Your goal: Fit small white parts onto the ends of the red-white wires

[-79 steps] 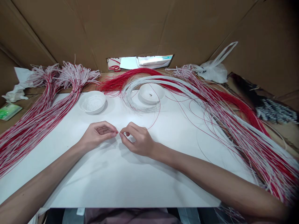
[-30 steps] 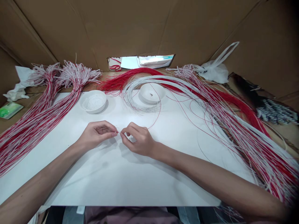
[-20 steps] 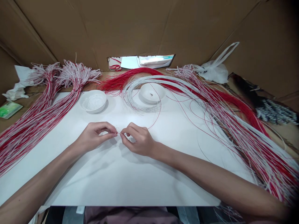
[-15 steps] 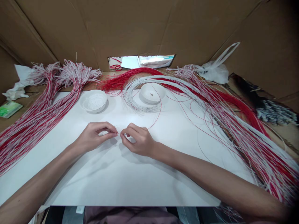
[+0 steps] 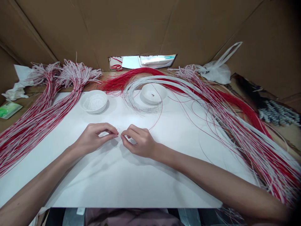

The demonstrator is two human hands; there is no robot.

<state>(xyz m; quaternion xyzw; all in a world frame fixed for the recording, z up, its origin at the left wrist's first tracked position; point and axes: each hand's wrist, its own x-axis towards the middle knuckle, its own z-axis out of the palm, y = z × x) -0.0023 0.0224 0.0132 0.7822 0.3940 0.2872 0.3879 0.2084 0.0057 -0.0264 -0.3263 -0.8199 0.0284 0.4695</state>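
My left hand (image 5: 97,135) and my right hand (image 5: 141,141) meet fingertip to fingertip above the white table, a small gap between them. A thin cord end spans that gap, pinched by thumb and forefinger on each side. From behind my right hand a thin red cord (image 5: 158,120) curves up towards a white bowl (image 5: 150,99) at the back. Past my left hand stands another white bowl (image 5: 94,108) holding small white bits (image 5: 94,102). A few tiny pale bits lie on the table just beyond my fingertips. What exactly sits between the fingertips is too small to make out.
Bundles of red and white cords (image 5: 47,116) lie along the left. More red cords (image 5: 141,71), white cords (image 5: 174,80) and a mixed bundle (image 5: 225,116) sweep over the back and right. Cardboard walls (image 5: 131,28) enclose the table (image 5: 131,185). A plastic bag (image 5: 217,73) sits at back right.
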